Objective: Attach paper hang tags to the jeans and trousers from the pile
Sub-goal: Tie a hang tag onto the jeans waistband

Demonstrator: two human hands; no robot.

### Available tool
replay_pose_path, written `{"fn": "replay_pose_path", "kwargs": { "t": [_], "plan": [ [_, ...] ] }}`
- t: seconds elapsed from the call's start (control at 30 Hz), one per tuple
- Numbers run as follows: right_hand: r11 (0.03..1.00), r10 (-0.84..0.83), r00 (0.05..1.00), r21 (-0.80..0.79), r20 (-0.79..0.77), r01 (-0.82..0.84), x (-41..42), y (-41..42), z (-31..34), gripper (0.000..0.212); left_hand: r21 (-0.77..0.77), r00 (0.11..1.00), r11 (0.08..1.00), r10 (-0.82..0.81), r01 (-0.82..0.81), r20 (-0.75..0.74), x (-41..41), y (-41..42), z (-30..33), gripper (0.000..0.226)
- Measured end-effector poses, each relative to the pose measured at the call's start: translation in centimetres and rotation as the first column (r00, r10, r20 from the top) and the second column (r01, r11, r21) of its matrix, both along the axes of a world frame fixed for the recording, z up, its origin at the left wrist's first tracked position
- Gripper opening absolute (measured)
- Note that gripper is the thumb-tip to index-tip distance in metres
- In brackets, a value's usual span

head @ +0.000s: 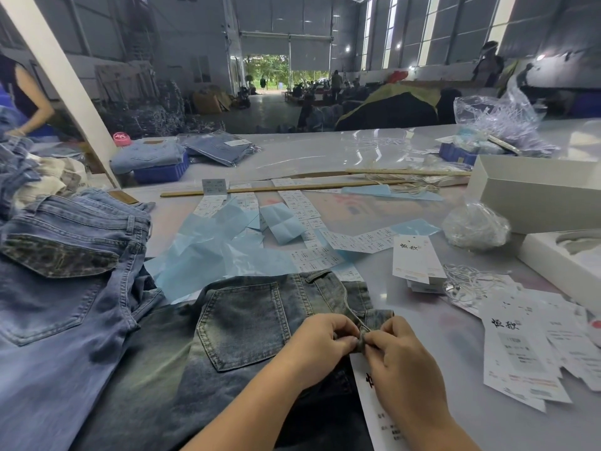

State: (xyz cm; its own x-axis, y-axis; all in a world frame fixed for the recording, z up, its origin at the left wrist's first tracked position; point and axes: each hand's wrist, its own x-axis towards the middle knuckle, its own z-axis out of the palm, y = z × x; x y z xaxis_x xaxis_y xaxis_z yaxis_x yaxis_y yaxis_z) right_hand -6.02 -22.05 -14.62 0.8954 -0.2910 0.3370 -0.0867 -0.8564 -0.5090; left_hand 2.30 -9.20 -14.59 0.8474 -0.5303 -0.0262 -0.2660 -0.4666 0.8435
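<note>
A pair of faded grey-blue jeans (pixel 240 323) lies back side up in front of me, waistband toward the table's middle. My left hand (pixel 320 340) and my right hand (pixel 395 353) meet at the waistband's right end, both pinching a small fold of denim there. A white paper hang tag (pixel 370 415) lies under my right hand and wrist, partly hidden. More white hang tags (pixel 517 349) are spread on the right, and another stack (pixel 411 258) sits further back. A pile of blue jeans (pixel 61 265) lies on the left.
Blue tissue sheets (pixel 208 252) and strips of small white labels (pixel 357 240) cover the table's middle. Long wooden sticks (pixel 279 188), white boxes (pixel 533 193), a crumpled plastic bag (pixel 474 226) and loops of white string (pixel 468 281) lie beyond and right. A person (pixel 22 92) stands far left.
</note>
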Motion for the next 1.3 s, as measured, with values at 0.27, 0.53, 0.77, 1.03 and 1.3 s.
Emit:
{"fn": "replay_pose_path", "kwargs": {
  "t": [0.27,0.53,0.77,1.03,1.3],
  "plan": [
    [1.0,0.001,1.0,0.021,-0.002,-0.001,-0.1,0.0,0.2,0.01,0.033,0.999,0.999,-0.024,0.023,0.03,-0.3,0.1,0.4,0.019],
    [0.992,0.089,0.996,0.092,0.003,-0.089,0.4,-0.7,2.2,0.006,-0.245,0.985,0.957,0.13,-0.153,-0.111,-0.5,0.3,0.8,0.013],
    [0.992,0.081,0.994,0.098,-0.07,-0.074,0.6,-1.6,3.9,0.01,-0.471,0.972,0.861,0.099,-0.19,-0.211,-0.2,-0.4,1.9,0.009],
    [0.868,0.177,0.958,0.495,-0.224,-0.044,0.3,-2.6,5.2,0.025,-0.475,0.976,0.858,0.12,-0.193,-0.18,-0.5,0.1,2.6,0.011],
    [0.66,0.374,0.893,0.748,-0.25,-0.067,0.4,-3.1,5.4,0.018,-0.35,0.994,0.931,0.102,-0.106,-0.031,-0.9,-0.5,2.9,0.013]
  ]
}}
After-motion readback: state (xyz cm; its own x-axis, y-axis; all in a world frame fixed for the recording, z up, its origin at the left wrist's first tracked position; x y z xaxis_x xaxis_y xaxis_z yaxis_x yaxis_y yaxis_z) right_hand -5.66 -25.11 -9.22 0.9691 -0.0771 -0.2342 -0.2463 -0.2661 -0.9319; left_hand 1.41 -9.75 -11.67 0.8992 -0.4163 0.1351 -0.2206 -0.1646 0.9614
